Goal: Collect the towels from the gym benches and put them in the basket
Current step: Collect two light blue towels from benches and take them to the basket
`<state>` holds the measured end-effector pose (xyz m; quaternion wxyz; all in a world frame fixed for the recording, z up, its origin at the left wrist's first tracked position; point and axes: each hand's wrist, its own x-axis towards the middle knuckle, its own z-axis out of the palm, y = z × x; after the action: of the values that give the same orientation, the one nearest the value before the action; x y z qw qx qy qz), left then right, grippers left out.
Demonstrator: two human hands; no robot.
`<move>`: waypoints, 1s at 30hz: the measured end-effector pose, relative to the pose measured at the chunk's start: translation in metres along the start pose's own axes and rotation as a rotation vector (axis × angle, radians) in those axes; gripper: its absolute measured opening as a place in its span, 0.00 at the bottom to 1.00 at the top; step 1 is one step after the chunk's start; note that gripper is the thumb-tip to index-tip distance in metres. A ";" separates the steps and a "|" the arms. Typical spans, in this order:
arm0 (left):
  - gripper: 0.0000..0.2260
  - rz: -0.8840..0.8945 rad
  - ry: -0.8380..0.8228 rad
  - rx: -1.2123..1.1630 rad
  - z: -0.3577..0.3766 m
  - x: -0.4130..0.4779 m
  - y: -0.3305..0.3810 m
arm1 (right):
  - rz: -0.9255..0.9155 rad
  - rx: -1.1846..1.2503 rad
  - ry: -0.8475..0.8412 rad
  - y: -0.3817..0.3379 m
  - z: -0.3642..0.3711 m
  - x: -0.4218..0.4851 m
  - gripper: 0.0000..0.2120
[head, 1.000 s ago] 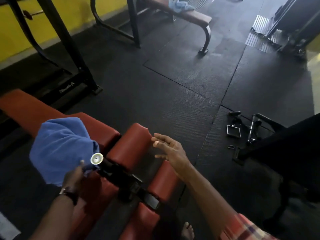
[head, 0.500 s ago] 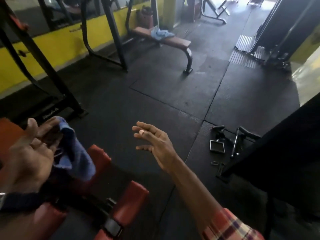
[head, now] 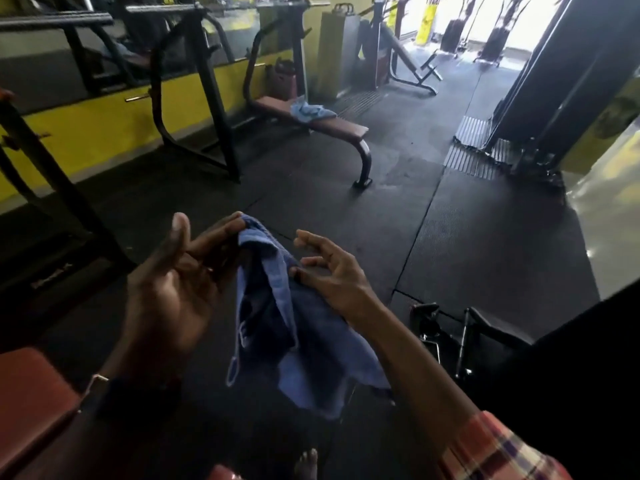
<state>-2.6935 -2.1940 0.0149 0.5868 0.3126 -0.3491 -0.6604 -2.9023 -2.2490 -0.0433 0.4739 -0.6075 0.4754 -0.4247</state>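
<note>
At the near left corner a red padded bench (head: 31,407) showed, and a bare foot (head: 306,464) stood on the black rubber floor (head: 467,244) at the bottom edge. Just above, the left hand (head: 173,285) was raised palm-up, its grip clamped on the top edge of a blue towel (head: 298,337) between the fingertips (head: 228,225), with the thumb standing free. The towel hung down between both hands, clear of the floor. The right hand (head: 332,271), on a plaid-sleeved arm, touched the towel's right fold with its thumb; its other fingers were spread apart, so that grip was loose rather than closed. To the right, metal cable handles (head: 446,337) lay on the floor. Farther off, beside the yellow wall (head: 104,129), a flat brown tabletop (head: 332,124) on curved legs carried a second, paler blue towel (head: 311,110) bunched near its middle. No basket was in view.
</note>
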 end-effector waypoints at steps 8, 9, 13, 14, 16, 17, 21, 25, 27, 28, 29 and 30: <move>0.31 -0.029 -0.042 -0.023 0.061 0.169 -0.003 | 0.004 0.022 0.194 -0.003 -0.084 0.142 0.10; 0.31 -0.044 -0.051 -0.035 0.065 0.189 -0.003 | -0.004 0.044 0.203 -0.005 -0.093 0.159 0.09; 0.32 -0.060 -0.081 0.043 0.068 0.272 -0.009 | -0.029 0.123 0.224 0.000 -0.125 0.231 0.08; 0.31 -0.055 -0.085 0.049 0.067 0.295 -0.012 | -0.030 0.155 0.224 0.004 -0.134 0.253 0.07; 0.30 -0.045 -0.078 0.066 0.069 0.347 -0.019 | -0.039 0.191 0.223 0.013 -0.152 0.303 0.06; 0.30 -0.046 -0.070 0.081 0.070 0.368 -0.021 | -0.042 0.189 0.230 0.015 -0.159 0.324 0.06; 0.29 -0.022 0.000 0.160 0.076 0.471 -0.021 | -0.056 0.260 0.197 0.023 -0.188 0.434 0.04; 0.27 0.092 0.142 0.303 0.075 0.547 -0.017 | -0.085 0.269 0.152 0.018 -0.201 0.524 0.06; 0.25 0.114 0.206 0.329 0.070 0.581 -0.013 | -0.085 0.278 0.158 0.019 -0.200 0.564 0.05; 0.23 0.123 0.250 0.320 0.062 0.604 -0.010 | -0.083 0.305 0.149 0.021 -0.197 0.591 0.06; 0.21 0.128 0.277 0.294 0.055 0.623 -0.008 | -0.079 0.321 0.140 0.025 -0.195 0.610 0.07; 0.17 0.134 0.284 0.277 0.047 0.643 -0.006 | -0.089 0.332 0.132 0.029 -0.193 0.630 0.08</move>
<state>-2.8105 -2.8282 0.0344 0.6239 0.4564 -0.3706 -0.5149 -2.9756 -2.9030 0.0064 0.5163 -0.5121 0.4015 -0.5568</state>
